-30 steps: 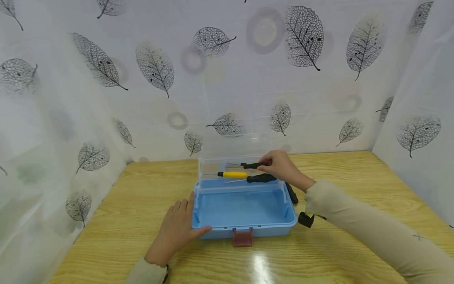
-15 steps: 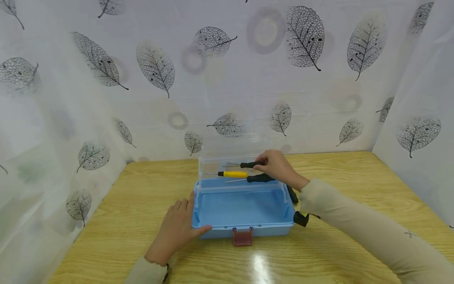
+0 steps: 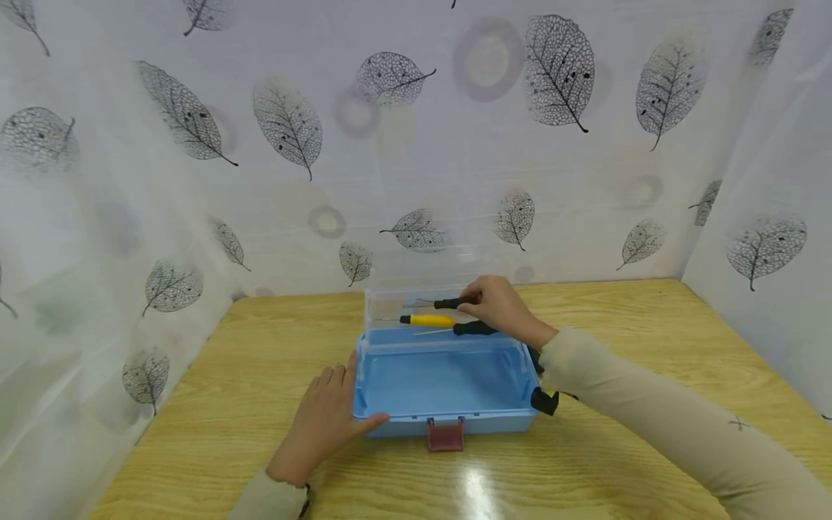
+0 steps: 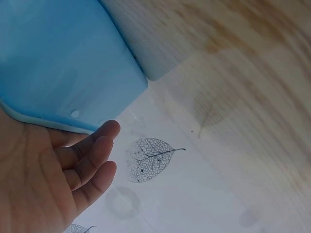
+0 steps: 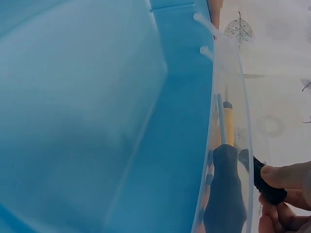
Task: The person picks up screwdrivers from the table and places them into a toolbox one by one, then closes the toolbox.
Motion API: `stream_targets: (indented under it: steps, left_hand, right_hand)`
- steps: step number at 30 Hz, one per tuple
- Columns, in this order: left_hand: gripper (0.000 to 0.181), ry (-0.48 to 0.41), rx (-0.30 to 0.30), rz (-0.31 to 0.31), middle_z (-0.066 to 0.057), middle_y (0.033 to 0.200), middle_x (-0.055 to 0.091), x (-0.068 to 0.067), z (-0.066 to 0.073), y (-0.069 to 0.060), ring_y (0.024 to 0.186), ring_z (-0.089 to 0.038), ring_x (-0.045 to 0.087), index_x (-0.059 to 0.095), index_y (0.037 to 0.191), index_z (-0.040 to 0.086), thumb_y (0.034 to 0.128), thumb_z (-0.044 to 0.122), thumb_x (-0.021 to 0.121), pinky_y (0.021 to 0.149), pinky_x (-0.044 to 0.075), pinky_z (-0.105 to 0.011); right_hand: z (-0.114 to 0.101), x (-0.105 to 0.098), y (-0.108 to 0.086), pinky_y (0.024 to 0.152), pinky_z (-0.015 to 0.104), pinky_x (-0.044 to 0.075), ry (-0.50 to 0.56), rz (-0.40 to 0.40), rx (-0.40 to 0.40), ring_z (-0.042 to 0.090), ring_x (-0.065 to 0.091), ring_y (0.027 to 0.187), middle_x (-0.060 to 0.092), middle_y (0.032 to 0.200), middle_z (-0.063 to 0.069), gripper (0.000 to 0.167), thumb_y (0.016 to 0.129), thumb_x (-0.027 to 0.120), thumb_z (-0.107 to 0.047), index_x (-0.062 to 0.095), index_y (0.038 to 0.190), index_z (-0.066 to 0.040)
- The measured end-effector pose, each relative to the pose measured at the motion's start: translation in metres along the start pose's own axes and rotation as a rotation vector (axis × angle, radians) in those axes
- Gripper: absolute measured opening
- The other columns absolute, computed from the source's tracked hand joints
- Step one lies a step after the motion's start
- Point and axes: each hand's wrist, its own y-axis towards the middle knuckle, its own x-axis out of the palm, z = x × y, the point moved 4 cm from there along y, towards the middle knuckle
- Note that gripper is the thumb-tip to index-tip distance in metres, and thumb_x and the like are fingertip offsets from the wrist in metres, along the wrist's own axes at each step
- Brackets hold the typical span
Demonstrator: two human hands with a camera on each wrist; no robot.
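Note:
A light blue toolbox (image 3: 448,426) stands lidless-side up, with its clear tray (image 3: 390,347) raised along the back. My left hand (image 3: 325,419) rests on the box's left side, fingers fairly straight and thumb over the front rim. In the left wrist view, that hand (image 4: 63,170) lies beside the blue wall. Over the tray, my right hand (image 3: 500,307) pinches the black handle of a screwdriver (image 3: 448,303), its thin shaft pointing left. Below it in the tray lie a yellow-handled screwdriver (image 3: 432,320) and a larger black-handled screwdriver (image 3: 471,328).
At the box's right side, a black-and-yellow tool (image 3: 544,401) lies partly hidden under my right sleeve. A reddish-brown latch (image 3: 445,435) hangs at the front. Behind the wooden table (image 3: 273,347) hangs a leaf-patterned curtain (image 3: 416,144).
My right hand has moved a little to the left over the tray with the black-handled screwdriver. The left hand has stayed in place on the toolbox.

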Motion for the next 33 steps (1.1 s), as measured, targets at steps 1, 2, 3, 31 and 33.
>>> stream_targets:
  steps: [1,2,3,31,33]
  left_hand:
    - [0.109,0.001,0.000,0.000,-0.017,0.109,0.059,0.000,0.000,0.000,0.099,-0.029,0.057,0.034,0.142,-0.005,0.0716,0.074,0.058,0.084,0.049,-0.042]
    - [0.109,0.001,-0.001,0.001,-0.017,0.109,0.059,0.000,0.000,0.000,0.100,-0.029,0.057,0.034,0.142,-0.005,0.0715,0.074,0.058,0.084,0.049,-0.042]
    - [0.109,0.003,-0.001,0.001,-0.017,0.110,0.059,0.000,0.000,0.000,0.100,-0.029,0.057,0.034,0.142,-0.005,0.0715,0.074,0.058,0.084,0.049,-0.042]
    - [0.110,0.003,0.000,0.003,-0.017,0.105,0.060,-0.002,0.002,-0.001,0.095,-0.027,0.058,0.035,0.140,-0.006,0.0699,0.075,0.058,0.079,0.049,-0.039]
    - [0.109,-0.001,-0.003,0.000,-0.017,0.106,0.059,-0.002,0.002,-0.001,0.096,-0.028,0.057,0.035,0.141,-0.006,0.0700,0.074,0.059,0.080,0.049,-0.040]
  right_hand:
    - [0.000,0.000,0.000,0.062,0.027,0.046,0.000,0.000,0.002,0.014,0.054,0.065,0.069,0.084,0.010,0.018,0.083,0.071,-0.015,0.074,0.095,-0.002]
    - [0.001,0.000,0.000,0.062,0.027,0.046,0.001,0.001,0.004,0.013,0.054,0.066,0.070,0.085,0.010,0.019,0.083,0.071,-0.015,0.074,0.095,-0.002]
    - [0.001,0.000,0.000,0.062,0.027,0.046,0.002,0.002,0.005,0.013,0.055,0.066,0.070,0.086,0.011,0.019,0.083,0.071,-0.016,0.074,0.095,-0.002]
    - [0.011,-0.004,-0.005,0.070,0.034,0.054,-0.069,-0.058,0.005,0.019,0.064,0.076,0.071,0.090,0.012,0.017,0.081,0.070,-0.006,0.073,0.096,0.000]
    - [0.011,-0.004,-0.005,0.070,0.034,0.054,-0.079,-0.057,-0.008,0.019,0.065,0.076,0.072,0.089,0.012,0.015,0.080,0.071,-0.006,0.073,0.095,-0.001]
